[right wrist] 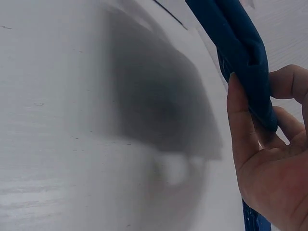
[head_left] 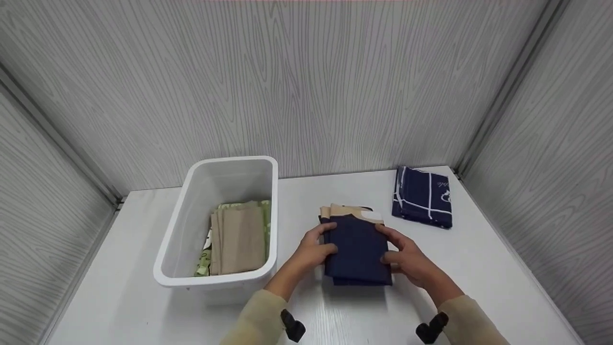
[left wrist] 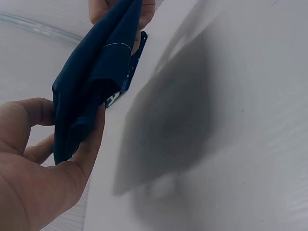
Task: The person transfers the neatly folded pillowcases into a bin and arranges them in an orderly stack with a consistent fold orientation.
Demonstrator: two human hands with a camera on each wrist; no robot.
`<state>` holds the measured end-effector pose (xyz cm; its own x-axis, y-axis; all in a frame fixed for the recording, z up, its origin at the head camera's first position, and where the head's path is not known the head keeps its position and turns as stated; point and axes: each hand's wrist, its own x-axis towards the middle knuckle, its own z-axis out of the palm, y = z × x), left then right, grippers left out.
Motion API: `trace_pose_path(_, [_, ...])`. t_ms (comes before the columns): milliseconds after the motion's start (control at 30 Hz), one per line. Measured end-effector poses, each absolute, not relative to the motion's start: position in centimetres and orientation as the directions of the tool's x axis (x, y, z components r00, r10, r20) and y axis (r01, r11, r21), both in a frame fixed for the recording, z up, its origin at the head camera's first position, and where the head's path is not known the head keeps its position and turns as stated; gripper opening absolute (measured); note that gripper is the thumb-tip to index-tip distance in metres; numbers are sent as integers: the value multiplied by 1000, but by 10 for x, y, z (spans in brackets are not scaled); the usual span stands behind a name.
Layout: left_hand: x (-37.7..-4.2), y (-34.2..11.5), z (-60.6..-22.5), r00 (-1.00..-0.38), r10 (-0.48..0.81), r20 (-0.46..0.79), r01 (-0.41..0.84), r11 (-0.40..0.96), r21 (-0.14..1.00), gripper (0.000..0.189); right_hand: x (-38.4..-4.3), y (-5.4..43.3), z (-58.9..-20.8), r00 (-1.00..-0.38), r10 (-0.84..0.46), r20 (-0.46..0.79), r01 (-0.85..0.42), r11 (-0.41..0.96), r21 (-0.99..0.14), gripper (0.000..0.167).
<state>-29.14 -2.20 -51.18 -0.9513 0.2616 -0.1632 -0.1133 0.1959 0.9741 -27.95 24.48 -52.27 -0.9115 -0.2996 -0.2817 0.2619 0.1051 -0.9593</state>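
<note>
A folded navy cloth with a tan band (head_left: 360, 249) is held up over the white table, its shadow falling below it in both wrist views. My left hand (head_left: 313, 248) grips its left edge, thumb on one face and fingers on the other. On the opposite edge my right hand (head_left: 407, 258) pinches the same cloth between thumb and fingers. From the left wrist view, the cloth's folded layers (left wrist: 91, 82) hang between the two hands. In the right wrist view, the right thumb and fingers close on the cloth's corner (right wrist: 255, 82).
To the left stands a white plastic bin (head_left: 167, 239) holding a folded tan cloth (head_left: 242, 239) on top of green patterned cloth (head_left: 203, 263). Another folded navy cloth with white lines (head_left: 421, 196) lies at the table's back right. Grey wood-grain panels (head_left: 306, 86) enclose the back and sides.
</note>
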Motion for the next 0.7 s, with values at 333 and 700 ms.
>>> trace_pose_path(333, [-289, -25, -496, -959, 254, -124, -67, 224, 972, 64, -281, 243, -510, -915, -309, -258, 242, 91, -966, 88])
trace_pose_path(700, [-284, -29, -482, -965, 237, -110, -47, 255, 966, 63, -281, 239, -502, -916, -324, -235, 210, 110, -971, 89])
